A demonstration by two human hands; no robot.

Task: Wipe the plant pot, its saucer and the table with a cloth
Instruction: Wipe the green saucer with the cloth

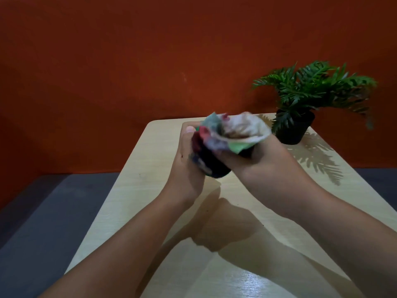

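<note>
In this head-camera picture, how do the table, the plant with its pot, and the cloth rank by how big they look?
1. Table, by far the largest.
2. Plant with its pot.
3. Cloth, bunched between both hands.

The cloth is nearer the camera and crumpled, so places two and three are unsure.

Cloth (234, 131), centre frame: patchy cream, pale green, dark red, grey-blue. Dark, near-black object (214, 166) beneath it. Table (133, 190): pale wood grain. Upper right: green fern (315, 87), black pot (294, 132). Wall (129, 61): burnt orange-red. Floor (43, 222), lower left: grey.
</note>
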